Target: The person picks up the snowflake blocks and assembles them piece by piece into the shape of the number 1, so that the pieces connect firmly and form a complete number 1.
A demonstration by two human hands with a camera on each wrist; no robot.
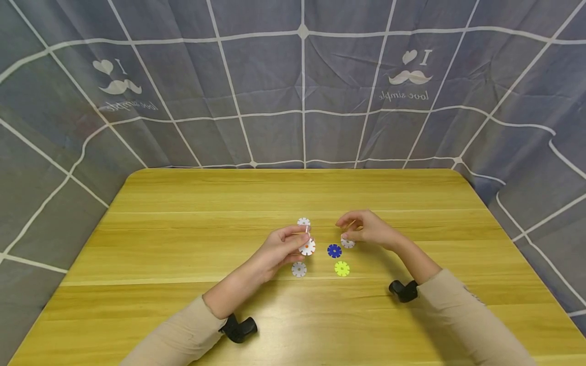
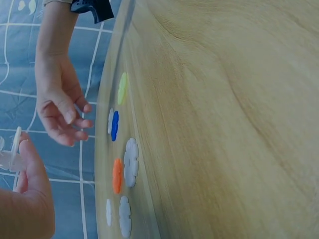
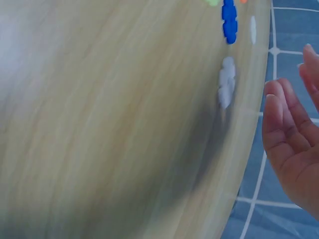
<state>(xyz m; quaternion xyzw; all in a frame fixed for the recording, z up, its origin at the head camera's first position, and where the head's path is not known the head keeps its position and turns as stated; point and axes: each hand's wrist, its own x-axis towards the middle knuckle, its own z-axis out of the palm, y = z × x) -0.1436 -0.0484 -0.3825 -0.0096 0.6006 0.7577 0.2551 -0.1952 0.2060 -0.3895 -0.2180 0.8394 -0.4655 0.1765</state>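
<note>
My left hand pinches white notched discs above the table; in the left wrist view, one disc stands edge-on against another. Beneath them, an orange disc lies on the table, mostly hidden in the head view. My right hand hovers with loosely bent fingers and nothing between them, partly over a white notched disc. Between the hands lies a blue notched disc, with a yellow-green one nearer me.
Two more white discs lie on the wooden table, one beyond my left hand and one on its near side. Around the table hangs a grey checked curtain. Both wrists carry black camera mounts.
</note>
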